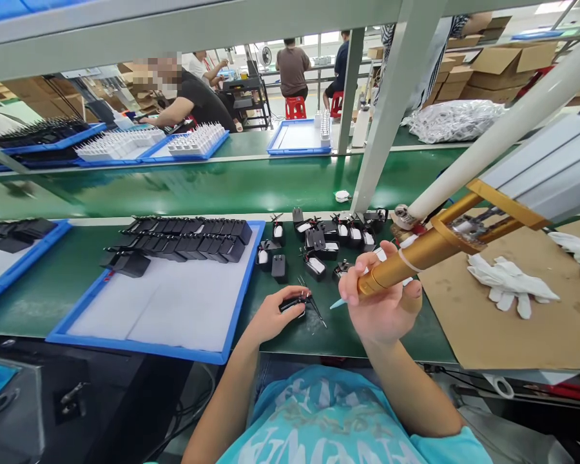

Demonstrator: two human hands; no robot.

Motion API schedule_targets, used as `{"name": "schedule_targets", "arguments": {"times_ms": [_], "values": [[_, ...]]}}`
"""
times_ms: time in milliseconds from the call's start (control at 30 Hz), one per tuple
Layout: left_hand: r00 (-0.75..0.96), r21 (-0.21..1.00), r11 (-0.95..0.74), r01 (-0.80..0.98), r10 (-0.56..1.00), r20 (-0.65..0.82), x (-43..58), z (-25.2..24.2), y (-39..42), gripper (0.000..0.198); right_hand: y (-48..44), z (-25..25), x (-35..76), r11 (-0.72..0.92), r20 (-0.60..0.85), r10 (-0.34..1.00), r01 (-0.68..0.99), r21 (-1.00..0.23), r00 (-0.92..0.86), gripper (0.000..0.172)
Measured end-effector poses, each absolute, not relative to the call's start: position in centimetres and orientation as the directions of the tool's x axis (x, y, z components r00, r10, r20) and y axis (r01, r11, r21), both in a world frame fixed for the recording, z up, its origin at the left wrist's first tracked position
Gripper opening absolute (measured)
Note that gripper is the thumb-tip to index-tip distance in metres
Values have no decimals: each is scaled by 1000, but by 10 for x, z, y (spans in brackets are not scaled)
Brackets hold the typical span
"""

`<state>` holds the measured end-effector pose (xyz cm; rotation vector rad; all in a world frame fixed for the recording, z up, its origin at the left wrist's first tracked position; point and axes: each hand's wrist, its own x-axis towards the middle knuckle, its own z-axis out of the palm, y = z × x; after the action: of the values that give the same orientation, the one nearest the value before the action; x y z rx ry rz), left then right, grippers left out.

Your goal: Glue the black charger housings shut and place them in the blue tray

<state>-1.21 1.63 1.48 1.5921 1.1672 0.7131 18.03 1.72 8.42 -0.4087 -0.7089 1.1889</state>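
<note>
My left hand [280,314] rests low over the bench with its fingers closed on a small black adapter housing [294,304]. Thin dark prongs [316,310], perhaps tweezers, stick out beside it. My right hand [381,303] is raised to the right, its fingers curled round the front end of a gold cylindrical tool [401,267]. A pale teal tip [337,303] shows past the fingers, in line with the tool and pointing down left. Beyond both hands stand several black adapter housings [315,264] with white parts and wires.
A blue-rimmed tray [145,348] on the left holds rows of black housings [183,238]. Cardboard [507,335] with white gloves [510,283] covers the right side. A white post [502,129] and grey upright [381,103] cross the view. Other people sit beyond the green conveyor [212,183].
</note>
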Motion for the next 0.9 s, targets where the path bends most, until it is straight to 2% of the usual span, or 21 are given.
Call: {"name": "schedule_targets", "arguments": {"times_ms": [100,233,400,533,633,733,800,900], "values": [[323,929,-123,348,946,4,-9,10,16,18,18,83,183,339,307,935,-712,-615,179,38],[196,838,-267,476,961,194,-8,1,12,13,19,83,187,338,307,935,-718,-608,180,35],[147,727,-338,598,938,315,-6,-3,9,39,19,81,191,331,294,938,-720,-610,182,35],[207,620,-437,652,889,409,-6,2,8,31,17,80,192,328,301,938,-731,-598,174,33],[294,541,-488,685,865,408,-8,11,4,34,16,80,193,322,299,940,-725,-609,165,34],[376,495,-494,715,868,324,-12,18,-2,37,15,80,194,317,284,944,-706,-633,170,36],[372,475,-481,737,875,308,-13,17,-6,36,15,79,194,319,281,944,-702,-636,174,36],[304,462,-464,756,873,380,-13,11,-9,30,15,79,195,322,288,942,-705,-632,172,36]]}}
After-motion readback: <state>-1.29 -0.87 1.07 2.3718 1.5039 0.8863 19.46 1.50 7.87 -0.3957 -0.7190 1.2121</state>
